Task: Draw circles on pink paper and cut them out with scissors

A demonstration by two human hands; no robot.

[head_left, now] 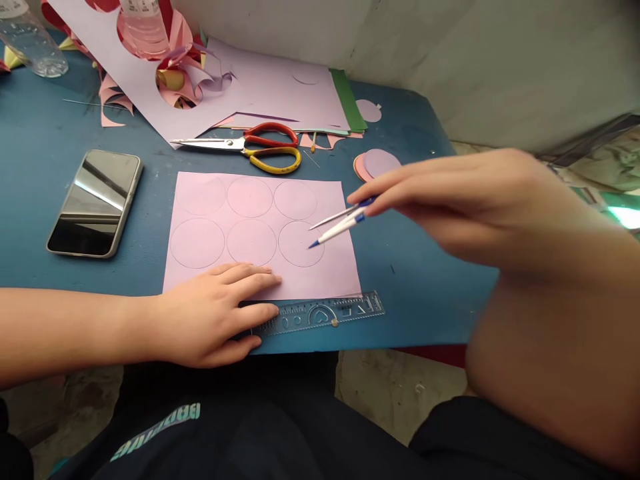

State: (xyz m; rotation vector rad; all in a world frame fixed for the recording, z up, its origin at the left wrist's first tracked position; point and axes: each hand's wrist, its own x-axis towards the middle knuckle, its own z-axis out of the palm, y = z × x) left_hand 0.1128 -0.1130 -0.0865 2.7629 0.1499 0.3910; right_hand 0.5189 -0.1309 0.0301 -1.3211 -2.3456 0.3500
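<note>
A pink sheet of paper (260, 200) lies on the blue table, with several circles drawn on it in two rows. My left hand (225, 313) rests flat with fingers spread, across the sheet's lower edge and the left end of a clear plastic ruler (310, 315). Above the sheet's right side, my right hand (450, 200) grips a drawing compass (340, 227) by its top. The compass legs point down and left over the lower right circle; whether the tips touch the paper I cannot tell.
Red-and-yellow scissors (245, 145) lie behind the sheet, and a phone (95, 203) lies left of it. Cut paper discs (381, 163) are stacked at the right. Paper sheets (280, 87), scraps (113, 100) and bottles (35, 43) fill the back, by the wall (400, 47).
</note>
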